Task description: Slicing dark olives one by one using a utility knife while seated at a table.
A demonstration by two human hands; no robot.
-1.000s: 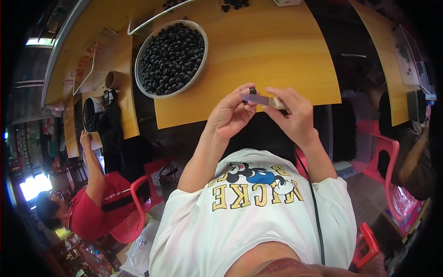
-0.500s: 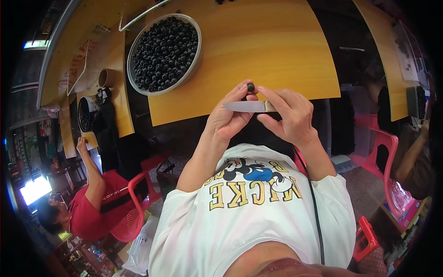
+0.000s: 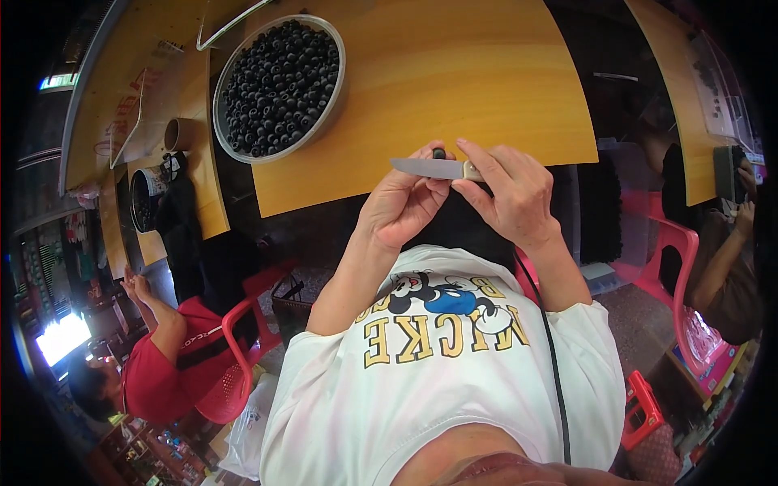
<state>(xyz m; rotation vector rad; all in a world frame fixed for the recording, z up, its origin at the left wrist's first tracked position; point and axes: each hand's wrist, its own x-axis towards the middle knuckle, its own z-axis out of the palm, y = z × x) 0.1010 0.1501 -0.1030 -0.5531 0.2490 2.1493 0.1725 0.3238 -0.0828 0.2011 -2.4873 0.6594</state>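
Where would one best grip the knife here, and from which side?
By its pale handle, coming from the right: the blade points left, level, and the right hand already pinches that handle end beside the small dark fruit.

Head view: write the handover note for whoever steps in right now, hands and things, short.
Left hand: pinches one small dark round fruit at its fingertips, above the near edge of the yellow table.
Right hand: grips a small knife, blade pointing left, lying just under the fruit.
Big round bowl heaped with the same dark fruits sits on the table, ahead and to the left.
Done: one fruit is out of the bowl and in hand.
Left: the bowl is nearly full; whether the blade has cut in yet cannot be told.
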